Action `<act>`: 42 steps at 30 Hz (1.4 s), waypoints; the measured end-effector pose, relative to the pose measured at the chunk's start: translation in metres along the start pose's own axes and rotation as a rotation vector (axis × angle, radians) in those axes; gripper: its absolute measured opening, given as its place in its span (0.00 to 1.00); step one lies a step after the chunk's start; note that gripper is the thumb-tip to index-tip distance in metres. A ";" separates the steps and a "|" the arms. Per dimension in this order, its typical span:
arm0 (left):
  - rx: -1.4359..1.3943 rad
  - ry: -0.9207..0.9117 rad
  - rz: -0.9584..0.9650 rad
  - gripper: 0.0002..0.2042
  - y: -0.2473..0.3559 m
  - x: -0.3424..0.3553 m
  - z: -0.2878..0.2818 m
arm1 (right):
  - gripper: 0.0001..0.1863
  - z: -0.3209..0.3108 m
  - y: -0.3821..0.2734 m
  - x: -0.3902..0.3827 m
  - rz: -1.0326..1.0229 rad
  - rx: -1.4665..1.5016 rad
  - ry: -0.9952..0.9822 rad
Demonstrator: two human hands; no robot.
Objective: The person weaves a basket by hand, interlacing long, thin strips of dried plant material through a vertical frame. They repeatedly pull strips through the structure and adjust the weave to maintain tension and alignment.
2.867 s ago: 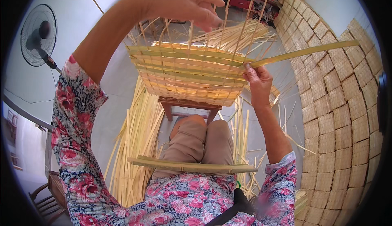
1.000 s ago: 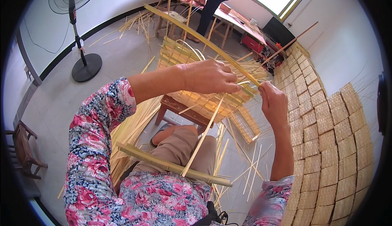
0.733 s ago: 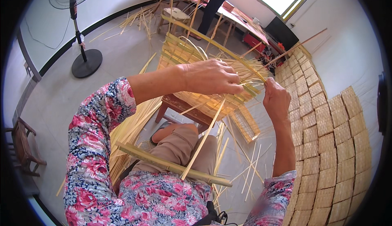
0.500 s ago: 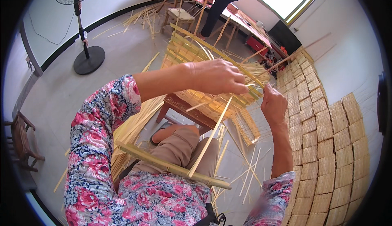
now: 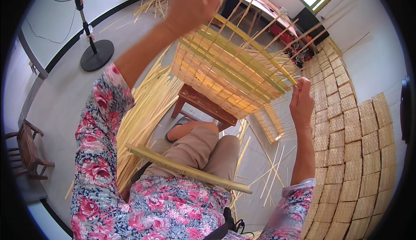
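Observation:
A half-woven bamboo basket (image 5: 223, 66) rests tilted on a wooden stool (image 5: 193, 97), with upright stakes rising from its weave. My right hand (image 5: 302, 93) pinches the end of a long yellow-green strip (image 5: 264, 55) along the basket’s upper side. My left hand (image 5: 197, 3) is raised over the far left part of the basket, among the stakes at the top edge; its fingers are blurred, and I cannot make out what they hold. A split bamboo piece (image 5: 186, 166) lies across my lap.
Loose strips (image 5: 147, 105) lie left of the stool. Woven squares (image 5: 346, 162) line the right side. A standing fan (image 5: 96, 54) and wooden chair (image 5: 30, 149) are at left. A narrow woven piece (image 5: 268, 123) is beside the stool. A dark-trousered person (image 5: 232, 1) is near the back table.
My left hand has risen up and away from the middle of the basket, uncovering the weave. My right hand has shifted slightly right and up, still on the long strip.

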State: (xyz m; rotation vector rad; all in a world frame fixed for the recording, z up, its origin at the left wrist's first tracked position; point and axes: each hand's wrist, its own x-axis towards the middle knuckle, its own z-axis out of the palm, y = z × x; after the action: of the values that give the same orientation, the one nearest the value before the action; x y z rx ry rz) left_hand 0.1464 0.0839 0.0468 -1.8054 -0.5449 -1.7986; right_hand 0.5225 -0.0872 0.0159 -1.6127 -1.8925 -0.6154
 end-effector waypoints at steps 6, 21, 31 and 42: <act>-0.178 -0.515 -0.262 0.11 0.070 -0.058 0.034 | 0.10 0.014 0.002 -0.002 0.080 0.228 0.197; -0.111 -0.332 -0.359 0.06 0.092 -0.075 0.074 | 0.05 0.020 0.019 -0.001 0.366 0.832 0.193; -0.421 -0.154 -0.422 0.04 0.089 -0.093 0.076 | 0.03 0.008 -0.007 0.013 0.676 0.983 0.051; -0.288 -0.111 -0.101 0.07 0.082 -0.074 0.068 | 0.03 0.024 0.011 0.008 0.723 1.240 0.080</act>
State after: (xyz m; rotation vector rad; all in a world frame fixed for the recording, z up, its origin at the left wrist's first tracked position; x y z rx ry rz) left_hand 0.2479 0.0683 -0.0317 -2.1140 -0.4435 -1.9344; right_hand 0.5290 -0.0632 0.0033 -1.1717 -1.0260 0.6821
